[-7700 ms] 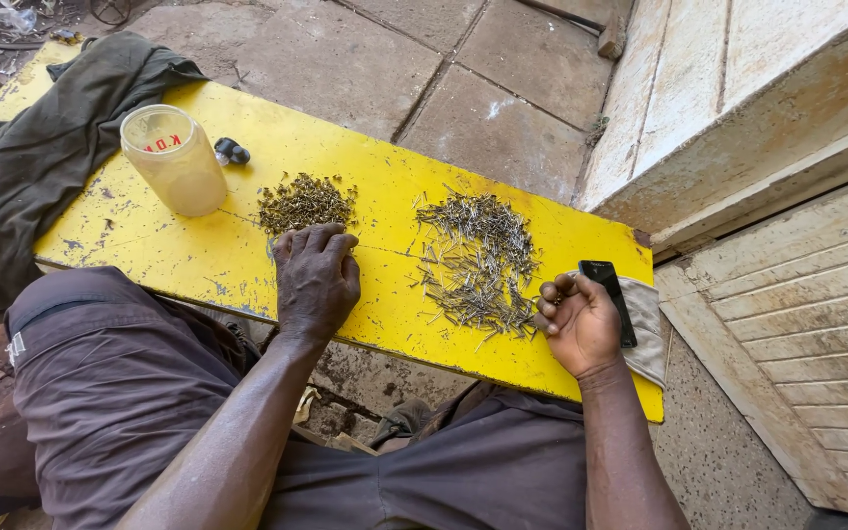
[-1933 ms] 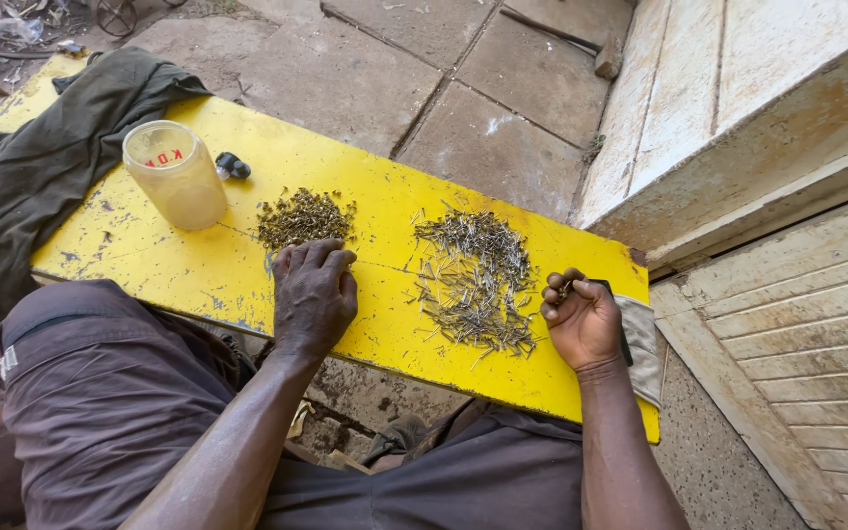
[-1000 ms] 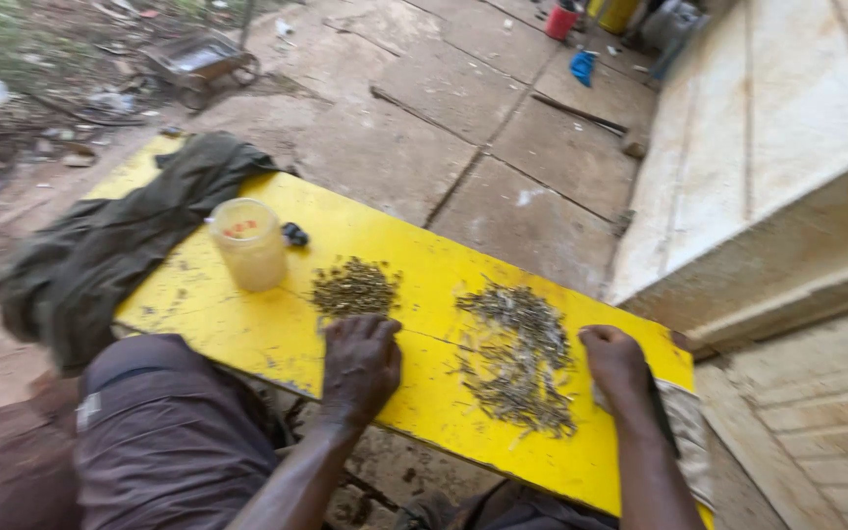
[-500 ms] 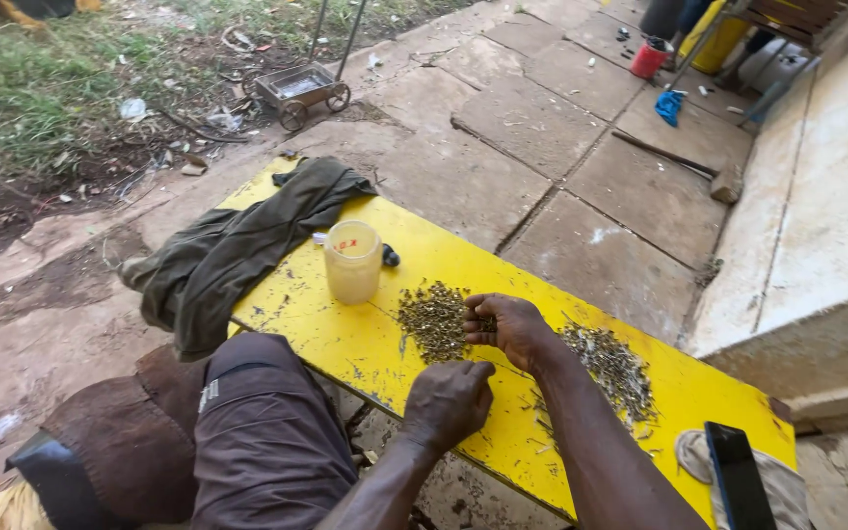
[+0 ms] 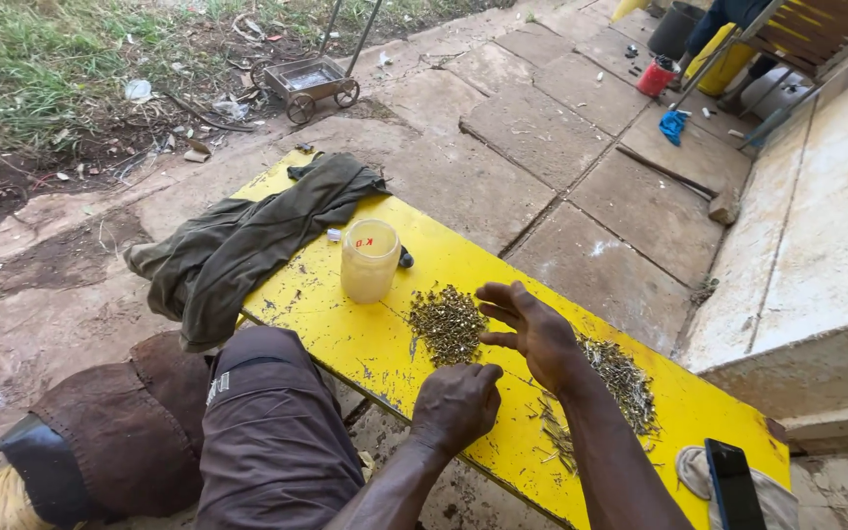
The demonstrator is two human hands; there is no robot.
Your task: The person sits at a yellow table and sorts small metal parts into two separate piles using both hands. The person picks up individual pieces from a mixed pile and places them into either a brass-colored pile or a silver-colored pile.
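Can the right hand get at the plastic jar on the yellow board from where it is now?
Probably yes. The right hand hovers open beside the small pile of dried bits, and the plastic jar stands just beyond that pile with nothing upright between them; only the low pile lies on the way.

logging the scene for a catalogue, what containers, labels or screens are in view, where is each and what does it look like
Plastic jar: far side of the yellow board, beside the green cloth; cylindrical, translucent cream, small red marking on the lid.
Phone: on a grey cloth at the board's right end; flat black rectangle, dark screen.
Red bucket: on the paving, top right; small, round.
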